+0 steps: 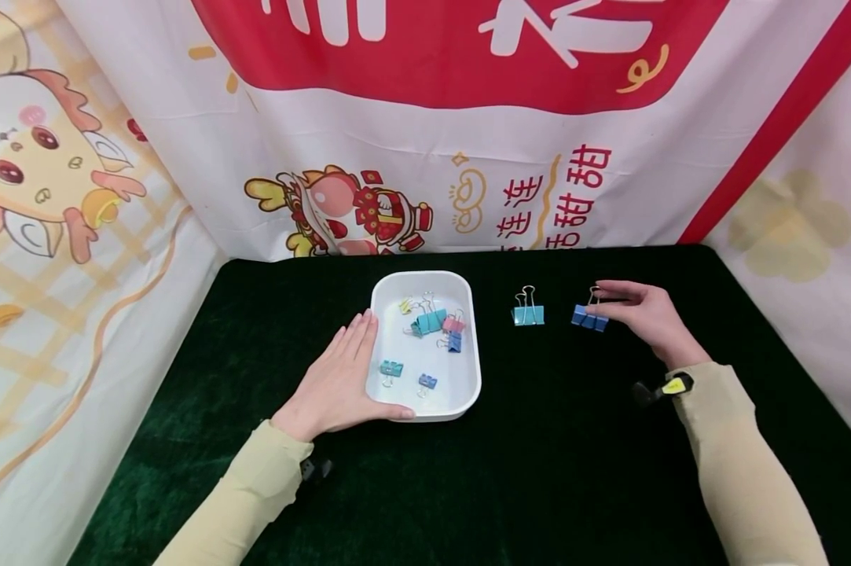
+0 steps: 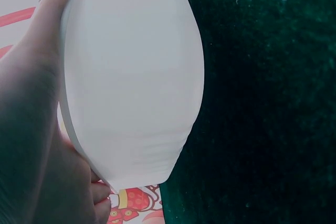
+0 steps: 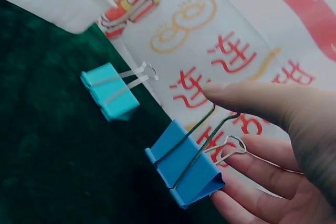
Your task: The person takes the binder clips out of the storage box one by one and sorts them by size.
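A white plastic tray [image 1: 473,369] holds several small binder clips in teal, blue, pink and yellow. My left hand [image 1: 340,385] lies along its left side with straight fingers, the thumb on the near rim; the left wrist view shows the tray's outer wall [image 2: 136,77] beside that hand. To the right, my right hand [image 1: 640,313] has thumb and fingers about the raised wire handles of a large blue binder clip [image 3: 186,163]. Left of it, a large teal binder clip [image 1: 528,315] sits on the cloth, handles up.
Dark green cloth [image 1: 538,472] covers the table. A printed white and red curtain [image 1: 425,181] hangs along the back edge, and another patterned cloth [image 1: 78,314] borders the left. A larger teal clip [image 1: 432,321] lies among the smaller ones in the tray.
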The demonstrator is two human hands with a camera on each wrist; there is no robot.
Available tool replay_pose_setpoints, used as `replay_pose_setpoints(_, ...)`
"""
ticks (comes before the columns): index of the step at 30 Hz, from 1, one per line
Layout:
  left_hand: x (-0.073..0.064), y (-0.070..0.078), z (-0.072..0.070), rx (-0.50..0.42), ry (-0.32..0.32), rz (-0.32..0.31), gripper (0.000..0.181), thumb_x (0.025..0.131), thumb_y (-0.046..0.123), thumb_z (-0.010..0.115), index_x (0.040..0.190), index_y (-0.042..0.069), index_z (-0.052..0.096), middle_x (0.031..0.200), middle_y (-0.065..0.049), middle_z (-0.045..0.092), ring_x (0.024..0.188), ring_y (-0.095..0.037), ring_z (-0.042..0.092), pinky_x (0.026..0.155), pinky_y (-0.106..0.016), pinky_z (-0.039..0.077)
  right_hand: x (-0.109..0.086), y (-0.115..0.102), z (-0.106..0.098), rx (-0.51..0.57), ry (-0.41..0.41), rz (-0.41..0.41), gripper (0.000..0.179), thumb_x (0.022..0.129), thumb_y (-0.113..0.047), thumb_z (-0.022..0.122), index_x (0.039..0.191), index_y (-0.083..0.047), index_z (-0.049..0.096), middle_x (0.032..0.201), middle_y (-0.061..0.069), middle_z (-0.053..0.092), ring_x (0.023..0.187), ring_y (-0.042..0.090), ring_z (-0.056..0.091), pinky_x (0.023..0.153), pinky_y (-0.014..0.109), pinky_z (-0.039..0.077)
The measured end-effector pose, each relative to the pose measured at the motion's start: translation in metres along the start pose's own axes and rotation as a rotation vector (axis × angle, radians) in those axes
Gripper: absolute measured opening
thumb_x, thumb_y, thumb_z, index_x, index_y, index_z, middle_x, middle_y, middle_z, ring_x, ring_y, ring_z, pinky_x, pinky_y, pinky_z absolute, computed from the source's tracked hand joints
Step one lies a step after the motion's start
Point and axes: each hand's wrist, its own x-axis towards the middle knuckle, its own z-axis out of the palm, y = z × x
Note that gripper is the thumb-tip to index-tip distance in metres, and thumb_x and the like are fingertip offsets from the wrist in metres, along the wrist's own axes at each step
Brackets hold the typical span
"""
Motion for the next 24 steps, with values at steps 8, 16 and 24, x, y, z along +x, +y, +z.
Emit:
replay_pose_setpoints(8, 0.000, 0.001, 0.000, -0.002, -0.006, -0.005, 0.142, 0.065, 0.099, 0.049, 0.163, 0.005, 0.007, 0.170, -0.008, 0.002, 0.155, -0.022, 0.001, 0.123, -0.043, 0.008, 0.021, 0.003, -0.011, -0.018, -0.103, 0.023, 0.076, 0.093, -0.042, 0.076, 0.154, -0.010, 0.045, 0.152, 0.013, 0.050, 0.138, 0.029, 0.041, 0.116, 0.058, 0.028)
replay_pose_setpoints(16, 0.000, 0.001, -0.001, -0.005, -0.003, -0.001, 0.142, 0.065, 0.099, 0.049, 0.163, 0.005, 0.008, 0.170, -0.008, 0.002, 0.155, -0.022, 0.002, 0.123, -0.043, 0.008, 0.042, 0.005, -0.011, -0.008, -0.193, 0.013, 0.067, 0.100, -0.036, 0.068, 0.154, -0.004, 0.043, 0.152, 0.016, 0.049, 0.122, 0.014, 0.058, 0.109, 0.045, 0.043)
replay_pose_setpoints(24, 0.002, -0.002, 0.003, 0.004, 0.005, -0.003, 0.143, 0.065, 0.099, 0.052, 0.163, 0.006, 0.005, 0.170, -0.009, 0.002, 0.155, -0.022, 0.001, 0.123, -0.042, 0.007, 0.051, 0.006, -0.004, 0.003, -0.197, 0.048, 0.071, 0.100, -0.043, 0.066, 0.154, -0.003, 0.042, 0.152, 0.018, 0.047, 0.131, 0.025, 0.050, 0.113, 0.051, 0.037)
